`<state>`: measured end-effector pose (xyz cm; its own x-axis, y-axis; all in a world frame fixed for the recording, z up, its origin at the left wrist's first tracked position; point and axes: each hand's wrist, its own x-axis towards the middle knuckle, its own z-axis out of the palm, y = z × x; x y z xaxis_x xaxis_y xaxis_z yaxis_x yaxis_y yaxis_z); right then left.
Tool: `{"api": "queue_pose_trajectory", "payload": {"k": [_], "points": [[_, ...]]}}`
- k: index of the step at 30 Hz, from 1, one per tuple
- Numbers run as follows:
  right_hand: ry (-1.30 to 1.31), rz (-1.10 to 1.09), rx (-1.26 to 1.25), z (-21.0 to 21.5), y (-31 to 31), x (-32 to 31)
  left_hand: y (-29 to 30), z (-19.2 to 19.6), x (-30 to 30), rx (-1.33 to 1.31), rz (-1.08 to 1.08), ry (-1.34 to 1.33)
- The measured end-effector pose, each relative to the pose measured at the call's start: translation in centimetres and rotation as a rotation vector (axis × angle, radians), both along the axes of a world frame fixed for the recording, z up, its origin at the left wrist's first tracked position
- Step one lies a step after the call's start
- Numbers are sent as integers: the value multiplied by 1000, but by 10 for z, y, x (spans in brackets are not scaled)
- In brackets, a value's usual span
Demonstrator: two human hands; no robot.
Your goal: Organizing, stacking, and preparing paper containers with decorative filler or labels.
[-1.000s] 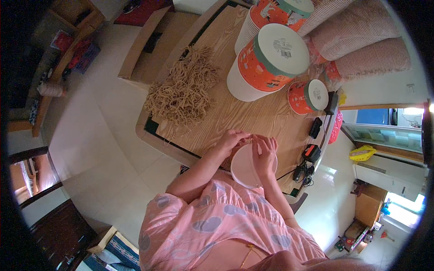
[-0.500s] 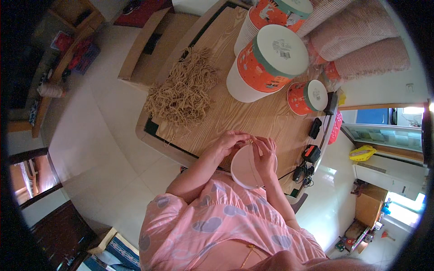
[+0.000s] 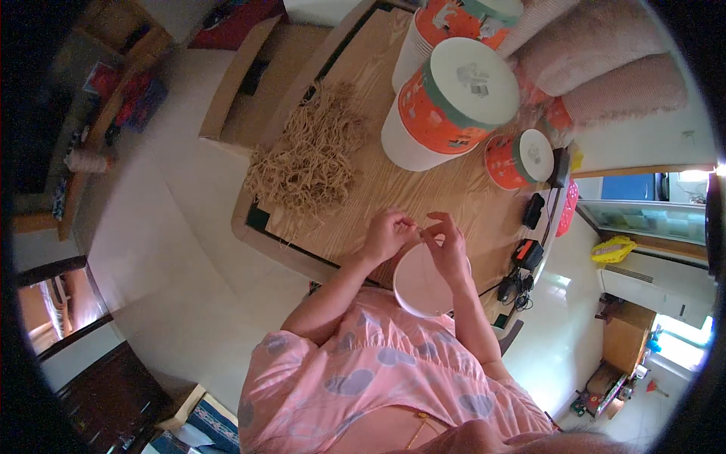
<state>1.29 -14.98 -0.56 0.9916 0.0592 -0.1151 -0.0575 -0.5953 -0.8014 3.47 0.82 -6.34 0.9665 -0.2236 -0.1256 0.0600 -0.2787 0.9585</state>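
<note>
By wood-grain tabletop (image 3: 370, 193): round white paper-like bucket (image 3: 420, 286), likely light, stiff; grip rim; left hand (image 3: 389, 236), right hand (image 3: 448, 251) fingers bent; can't tell pinch.

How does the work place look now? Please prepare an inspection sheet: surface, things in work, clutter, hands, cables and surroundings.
Surface: wood-grain table, loaded mostly along its far side.
Things in work: white round container at the near table edge, partly covered by the right hand.
Clutter: tangled tan string heap at left; large orange-and-green cup stack, another behind; small orange-and-green cup; wrapped cup stacks at far right.
Hands: left hand and right hand have fingertips close together; anything pinched is too blurred to tell.
Cables: black cables bunched at the table's right edge.
Surroundings: open cardboard box at left; yellow bag at right.
</note>
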Motion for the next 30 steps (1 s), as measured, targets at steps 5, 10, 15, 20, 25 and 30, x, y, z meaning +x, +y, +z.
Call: {"api": "queue_pose_trajectory", "payload": {"k": [5, 10, 15, 20, 25, 30], "points": [[46, -42, 22, 5, 3, 2, 13, -8, -4, 59, 58, -201], [9, -53, 7, 3, 3, 0, 12, -5, -5, -335, 21, 222], [10, -44, 16, 7, 4, -1, -6, -10, -7, -421, -95, 320], [-8, -44, -7, 4, 3, -2, -10, -14, -8, -209, -145, 221], [-37, -32, -45, -4, -2, -2, -3, -10, -8, -164, -71, 220], [-19, 26, -72, 0, -1, 4, 3, 1, -7, -221, -47, 179]]}}
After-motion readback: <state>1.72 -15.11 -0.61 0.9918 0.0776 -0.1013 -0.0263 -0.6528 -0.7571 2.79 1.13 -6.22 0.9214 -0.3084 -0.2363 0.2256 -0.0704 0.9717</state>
